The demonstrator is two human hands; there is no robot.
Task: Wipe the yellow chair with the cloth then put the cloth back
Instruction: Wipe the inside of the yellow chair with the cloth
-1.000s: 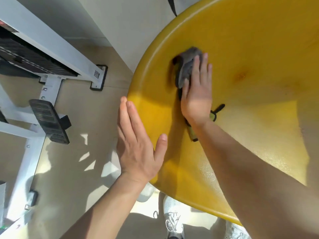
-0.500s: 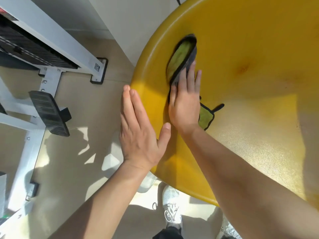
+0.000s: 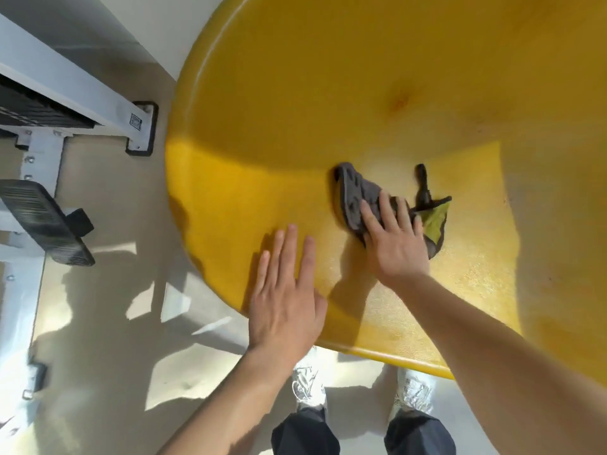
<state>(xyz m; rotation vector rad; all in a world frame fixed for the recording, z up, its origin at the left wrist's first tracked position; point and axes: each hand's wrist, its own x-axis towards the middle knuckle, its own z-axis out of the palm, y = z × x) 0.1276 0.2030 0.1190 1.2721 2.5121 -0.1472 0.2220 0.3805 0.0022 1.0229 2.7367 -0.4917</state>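
Yellow chair [image 3: 328, 93]: the seat is viewed from above, and its near rim is seen just above two pale shoes [image 3: 307, 387] and dark trouser legs [image 3: 305, 431] at the bottom of the view. The floor [image 3: 115, 323] beneath is pale and patched with sunlight.

Left hand [image 3: 285, 297]: it is laid flat on the sunlit near part of the seat, close to the rim. The fingers [image 3: 290, 244] are held straight and slightly apart, and nothing is held.

Right hand [image 3: 394, 244]: it is placed palm down on the cloth [image 3: 354, 195], just beside the left hand. The fingers [image 3: 387, 211] are kept straight and a little spread and are pressed on the fabric, not curled round it.

Cloth: it is located on the seat, at the border of the sunlit and shaded areas. It is crumpled, with a grey face uppermost. A yellow-green underside with dark trim is exposed to the right of the hand, and a dark tab is seen beyond it.

Further off, the shaded back part of the chair is seen curving upward. To the left, well apart from the chair, a white metal frame [image 3: 65, 77] with a black foot cap [image 3: 143, 129] and a black ribbed pad [image 3: 42, 221] is noted on the floor.
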